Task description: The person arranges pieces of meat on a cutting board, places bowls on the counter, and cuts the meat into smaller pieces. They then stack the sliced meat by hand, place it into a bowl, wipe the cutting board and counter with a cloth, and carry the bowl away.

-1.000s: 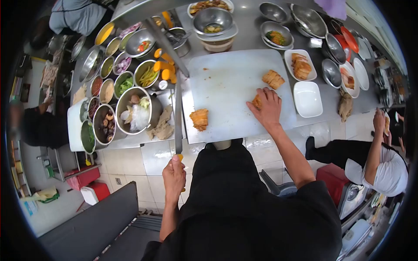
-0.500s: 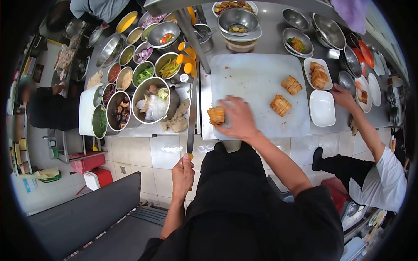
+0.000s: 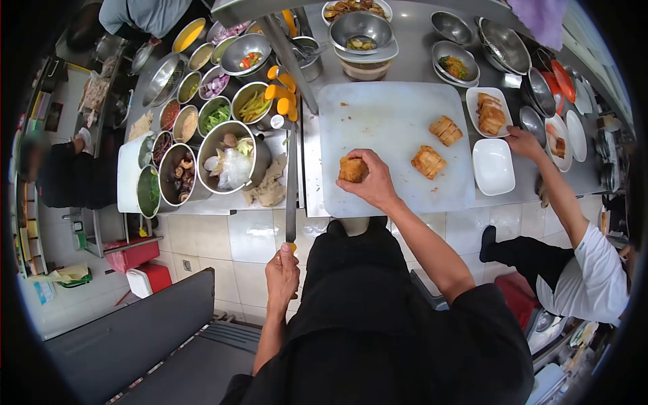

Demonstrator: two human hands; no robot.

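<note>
My left hand [image 3: 282, 275] is closed round the handle of a long knife [image 3: 291, 189], whose blade points away from me beside the cutting board's left edge. On the white cutting board [image 3: 378, 118], my right hand [image 3: 375, 183] grips a browned piece of meat [image 3: 352, 169] near the front left corner, fingers curled over its right side. Two sliced browned meat portions, one nearer [image 3: 428, 163] and one farther [image 3: 445, 130], lie on the right half of the board.
A co-worker's hand [image 3: 524, 143] reaches in from the right, beside a white dish [image 3: 474, 121] holding meat and a square white plate [image 3: 493, 169]. Several steel containers of ingredients, including a large pot [image 3: 258, 158], crowd the left counter. Steel bowls [image 3: 459, 64] stand at the back.
My right hand has closed on the piece of meat and brought it from the board's left edge slightly right and farther back. The knife stays in my left hand. The view has shifted slightly.
</note>
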